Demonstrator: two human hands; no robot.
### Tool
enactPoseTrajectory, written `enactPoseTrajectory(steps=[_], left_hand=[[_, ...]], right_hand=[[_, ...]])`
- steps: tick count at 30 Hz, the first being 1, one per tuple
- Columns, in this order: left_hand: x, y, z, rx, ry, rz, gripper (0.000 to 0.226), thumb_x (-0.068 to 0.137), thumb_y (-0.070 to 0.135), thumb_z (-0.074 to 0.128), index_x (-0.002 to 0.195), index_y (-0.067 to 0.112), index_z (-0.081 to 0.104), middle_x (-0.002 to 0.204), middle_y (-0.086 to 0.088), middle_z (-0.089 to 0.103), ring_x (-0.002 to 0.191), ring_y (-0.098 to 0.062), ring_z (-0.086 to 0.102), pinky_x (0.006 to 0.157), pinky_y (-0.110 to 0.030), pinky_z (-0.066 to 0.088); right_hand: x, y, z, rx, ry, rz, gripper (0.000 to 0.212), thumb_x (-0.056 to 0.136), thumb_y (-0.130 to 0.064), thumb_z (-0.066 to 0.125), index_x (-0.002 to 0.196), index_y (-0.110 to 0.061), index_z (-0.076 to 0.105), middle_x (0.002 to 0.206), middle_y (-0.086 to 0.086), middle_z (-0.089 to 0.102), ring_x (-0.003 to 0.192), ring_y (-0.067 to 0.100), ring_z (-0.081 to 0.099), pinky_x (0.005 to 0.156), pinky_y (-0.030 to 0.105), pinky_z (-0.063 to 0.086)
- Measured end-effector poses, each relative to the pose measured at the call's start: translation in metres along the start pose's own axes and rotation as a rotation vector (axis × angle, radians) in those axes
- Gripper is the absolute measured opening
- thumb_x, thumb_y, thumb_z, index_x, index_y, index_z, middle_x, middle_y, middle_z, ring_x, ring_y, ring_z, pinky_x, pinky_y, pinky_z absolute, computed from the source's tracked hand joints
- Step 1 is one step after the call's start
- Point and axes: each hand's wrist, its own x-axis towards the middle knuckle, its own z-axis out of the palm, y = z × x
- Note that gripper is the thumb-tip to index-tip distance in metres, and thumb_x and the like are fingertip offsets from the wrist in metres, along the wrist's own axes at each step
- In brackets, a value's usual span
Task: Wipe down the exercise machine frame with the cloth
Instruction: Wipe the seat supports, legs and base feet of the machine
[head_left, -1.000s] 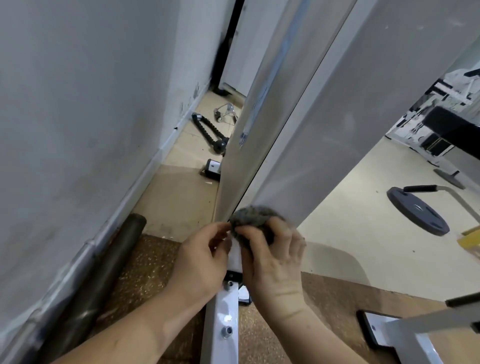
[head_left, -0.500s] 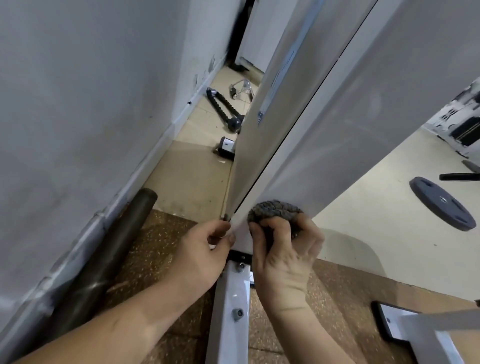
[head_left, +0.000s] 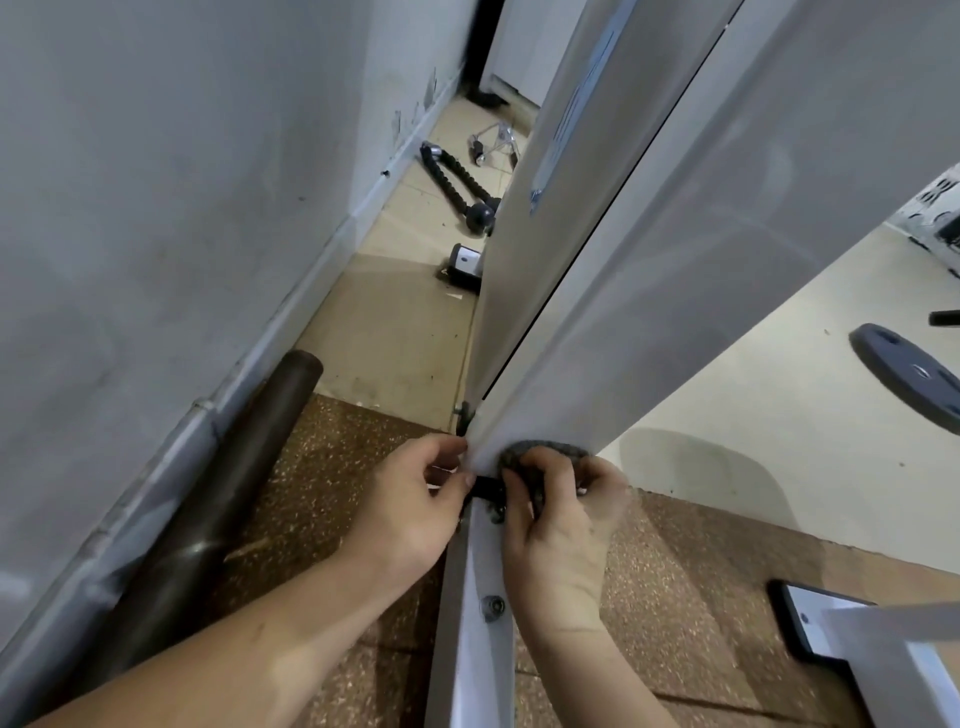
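Observation:
A wide white upright of the exercise machine frame (head_left: 649, 249) slants up from the floor through the middle of the view. Its white base rail (head_left: 478, 649) with bolts runs toward me. My right hand (head_left: 561, 525) grips a bunched grey cloth (head_left: 540, 454) and holds it against the foot of the upright. My left hand (head_left: 415, 504) is at the left edge of the same foot, with thumb and fingertips pinching the corner of the upright. The joint between upright and rail is partly hidden by both hands.
A grey wall (head_left: 182, 208) stands close on the left, with a dark pipe (head_left: 234, 478) lying along its base. Brown speckled mat (head_left: 675, 597) lies under the rail. A black rope handle (head_left: 457, 182) lies further back; a weight plate (head_left: 909, 379) at right; another white frame foot (head_left: 857, 639) lower right.
The cloth and my right hand have slid down the upright to its foot. My left hand stays at the left corner. The view has shifted lower and to the left.

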Motion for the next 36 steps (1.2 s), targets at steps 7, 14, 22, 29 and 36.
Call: enactPoseTrajectory(steps=[7,14,22,29,36], left_hand=[[0.001,-0.009,0.003,-0.077,0.027,-0.035,0.022,0.098,0.011,0.067,0.114,0.027,0.071,0.100,0.014,0.073,0.090,0.004,0.067,0.077,-0.017,0.057],[-0.005,-0.024,0.003,-0.016,0.040,-0.036,0.030,0.095,0.008,0.065,0.119,0.026,0.071,0.109,0.011,0.074,0.103,-0.005,0.070,0.095,-0.037,0.058],[-0.020,0.006,0.002,-0.029,0.046,-0.053,0.035,0.093,0.007,0.066,0.110,0.037,0.071,0.104,0.020,0.073,0.099,0.002,0.067,0.092,-0.031,0.057],[-0.023,0.078,-0.001,-0.158,0.055,0.067,0.029,0.097,0.015,0.067,0.121,0.031,0.066,0.103,0.018,0.070,0.094,0.010,0.063,0.075,-0.005,0.049],[-0.024,0.149,-0.010,-0.214,0.041,0.155,0.026,0.099,0.014,0.065,0.121,0.028,0.066,0.096,0.009,0.069,0.087,0.007,0.060,0.068,-0.007,0.048]], right_hand=[[0.012,-0.028,0.010,-0.110,0.114,-0.178,0.028,0.095,-0.029,0.069,0.122,-0.035,0.064,0.125,0.006,0.041,0.114,0.033,0.043,0.105,0.031,0.038],[-0.007,-0.008,0.022,-0.137,-0.086,-0.133,0.023,0.087,-0.027,0.069,0.108,-0.032,0.076,0.109,0.001,0.044,0.097,0.027,0.044,0.083,0.032,0.045],[0.009,-0.011,-0.012,0.049,-0.304,0.103,0.016,0.082,-0.022,0.074,0.094,-0.033,0.073,0.103,-0.018,0.052,0.094,0.008,0.060,0.083,0.037,0.056],[0.070,-0.081,-0.094,0.124,0.071,-0.189,0.025,0.089,-0.014,0.071,0.109,-0.029,0.070,0.115,-0.014,0.044,0.106,0.021,0.058,0.085,0.042,0.055],[0.171,-0.126,-0.163,-0.151,0.377,-0.480,0.018,0.090,-0.008,0.077,0.106,-0.016,0.079,0.118,0.011,0.056,0.108,0.029,0.048,0.101,0.029,0.042]])
